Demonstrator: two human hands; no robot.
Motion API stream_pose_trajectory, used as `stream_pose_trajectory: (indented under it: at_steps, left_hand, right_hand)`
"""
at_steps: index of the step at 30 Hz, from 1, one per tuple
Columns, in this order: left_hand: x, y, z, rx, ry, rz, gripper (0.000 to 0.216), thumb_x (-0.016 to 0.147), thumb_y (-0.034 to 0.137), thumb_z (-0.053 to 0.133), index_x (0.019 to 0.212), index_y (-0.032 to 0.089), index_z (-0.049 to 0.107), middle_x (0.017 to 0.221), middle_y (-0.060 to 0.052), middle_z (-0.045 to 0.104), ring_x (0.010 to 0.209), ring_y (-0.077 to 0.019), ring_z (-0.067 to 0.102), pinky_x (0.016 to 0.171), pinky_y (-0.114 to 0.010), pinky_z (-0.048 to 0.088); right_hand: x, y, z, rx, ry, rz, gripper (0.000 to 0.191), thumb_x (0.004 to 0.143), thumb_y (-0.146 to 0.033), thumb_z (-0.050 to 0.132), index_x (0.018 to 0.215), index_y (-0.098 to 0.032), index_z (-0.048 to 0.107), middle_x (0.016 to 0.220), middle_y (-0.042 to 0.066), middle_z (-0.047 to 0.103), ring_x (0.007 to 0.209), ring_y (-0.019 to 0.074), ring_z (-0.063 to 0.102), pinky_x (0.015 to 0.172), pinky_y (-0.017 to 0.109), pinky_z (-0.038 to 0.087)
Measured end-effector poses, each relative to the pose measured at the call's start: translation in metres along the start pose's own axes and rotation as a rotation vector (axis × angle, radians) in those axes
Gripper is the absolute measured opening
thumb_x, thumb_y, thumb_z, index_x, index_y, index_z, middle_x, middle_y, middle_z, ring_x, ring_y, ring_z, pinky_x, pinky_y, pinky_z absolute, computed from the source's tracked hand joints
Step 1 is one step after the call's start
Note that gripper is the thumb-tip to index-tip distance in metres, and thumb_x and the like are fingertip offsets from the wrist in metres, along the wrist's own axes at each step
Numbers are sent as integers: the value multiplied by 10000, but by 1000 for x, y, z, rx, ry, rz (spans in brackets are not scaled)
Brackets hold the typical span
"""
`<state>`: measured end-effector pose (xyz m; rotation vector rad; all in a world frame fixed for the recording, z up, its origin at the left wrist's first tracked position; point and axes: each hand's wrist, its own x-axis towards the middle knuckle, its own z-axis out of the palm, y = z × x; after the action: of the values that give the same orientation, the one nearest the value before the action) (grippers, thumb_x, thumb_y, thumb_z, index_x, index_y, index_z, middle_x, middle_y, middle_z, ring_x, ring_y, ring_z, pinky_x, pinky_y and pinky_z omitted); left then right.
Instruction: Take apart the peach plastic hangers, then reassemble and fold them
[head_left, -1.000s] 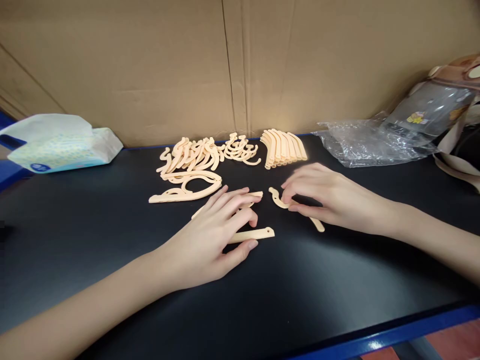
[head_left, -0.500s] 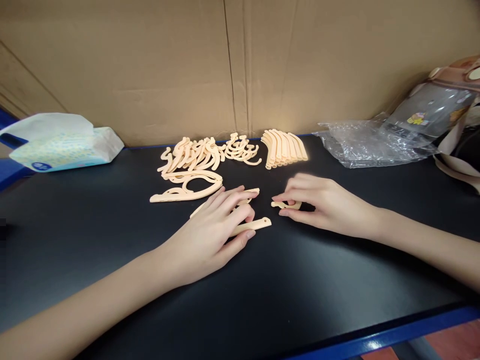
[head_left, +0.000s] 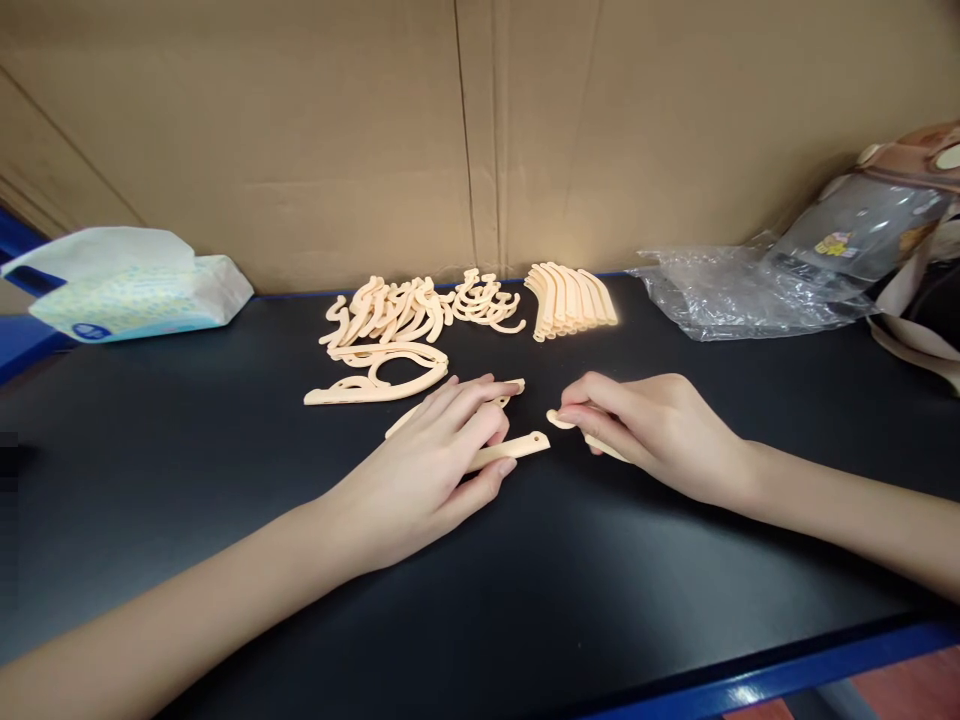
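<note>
My left hand (head_left: 439, 450) lies low over the table, its thumb and bent fingers closed round a beige plastic hanger arm (head_left: 525, 447) with a hole at its end. Its outer fingers rest on a second hanger piece (head_left: 512, 390), partly hidden under the hand. To the right, my right hand (head_left: 649, 430) pinches a beige hanger hook (head_left: 561, 419) whose rounded tip points at the hanger arm, a small gap apart. Most of the hook is behind the fingers. Beyond my left hand lie joined, folded hanger pieces (head_left: 375, 396).
At the back of the black table (head_left: 450, 630) are a heap of curved hanger parts (head_left: 397, 308), a small pile of hooks (head_left: 484, 300) and stacked hanger arms (head_left: 571, 300). A tissue pack (head_left: 150, 295) stands left; plastic film (head_left: 742, 290) and a clear bottle (head_left: 855, 225) lie right.
My right hand has turned and closed more tightly round the hook, which now sits at a different angle. My left hand has kept its hold almost unmoved.
</note>
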<state>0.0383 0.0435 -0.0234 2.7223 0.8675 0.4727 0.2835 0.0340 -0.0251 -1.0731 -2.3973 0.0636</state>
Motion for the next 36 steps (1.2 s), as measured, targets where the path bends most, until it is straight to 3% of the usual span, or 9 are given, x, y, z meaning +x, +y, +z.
stream_pose_trajectory:
  at_steps: [4, 9, 13, 17, 19, 25, 29, 33, 36]
  left_hand:
    - [-1, 0, 1, -13, 5, 4, 123, 969, 254, 418, 859, 210, 449, 1422, -89, 486, 1383, -243, 369, 1130, -488, 338]
    - [-2, 1, 2, 8, 0, 10, 146, 992, 275, 379, 859, 218, 400, 1437, -90, 469, 1400, -229, 343, 1136, -484, 326]
    - [-3, 0, 2, 0, 8, 6, 143, 992, 268, 374, 858, 220, 381, 1435, -91, 469, 1398, -225, 346, 1141, -490, 316]
    - [-3, 0, 1, -3, -2, 1, 137, 992, 258, 378, 860, 223, 371, 1435, -88, 466, 1401, -225, 341, 1145, -496, 308]
    - [-2, 0, 1, -6, -1, 1, 139, 993, 259, 378, 860, 225, 362, 1431, -83, 466, 1404, -223, 334, 1147, -493, 304]
    - [-3, 0, 1, -35, 15, 4, 145, 1000, 254, 358, 859, 227, 339, 1401, -84, 477, 1403, -209, 329, 1148, -473, 298]
    - [-2, 0, 0, -47, 22, -5, 148, 995, 252, 376, 854, 226, 337, 1391, -91, 477, 1385, -198, 349, 1122, -429, 334]
    - [-1, 1, -2, -62, 30, -2, 165, 996, 261, 382, 844, 229, 326, 1374, -89, 491, 1379, -181, 350, 1105, -404, 352]
    - [0, 1, -2, -64, 34, 12, 169, 1000, 256, 372, 841, 231, 321, 1328, -101, 519, 1378, -172, 355, 1097, -388, 360]
  right_hand:
    - [1, 0, 1, 47, -24, 54, 331, 1005, -424, 375, 866, -195, 570, 536, -59, 566, 404, 66, 440, 447, 195, 327]
    - [4, 3, 0, 211, -72, 90, 373, 944, -472, 499, 773, -179, 653, 533, -48, 547, 458, 66, 435, 467, 200, 324]
    - [5, 1, -1, 261, -34, 163, 342, 946, -411, 524, 700, -181, 581, 533, -55, 519, 460, 65, 440, 475, 201, 332]
    - [4, -4, -3, 471, -52, 299, 298, 980, -401, 454, 761, -204, 497, 582, -53, 603, 463, 72, 551, 491, 190, 393]
    - [4, -4, -4, 501, -61, 325, 263, 979, -419, 449, 813, -217, 464, 562, -73, 582, 422, 72, 529, 469, 191, 384]
    - [4, -2, -5, 229, -141, 156, 242, 1007, -383, 348, 819, -235, 385, 571, -75, 410, 445, 97, 393, 470, 225, 300]
    - [1, -3, -6, 187, -212, 125, 255, 1021, -375, 269, 987, -204, 455, 632, -47, 501, 470, 115, 465, 500, 242, 323]
    - [0, -4, -7, 162, -215, 56, 298, 1027, -356, 280, 962, -203, 527, 782, -1, 608, 622, 122, 573, 586, 244, 365]
    - [2, -3, -6, 163, -227, 36, 302, 1027, -346, 291, 956, -196, 544, 760, -5, 596, 608, 115, 556, 578, 242, 358]
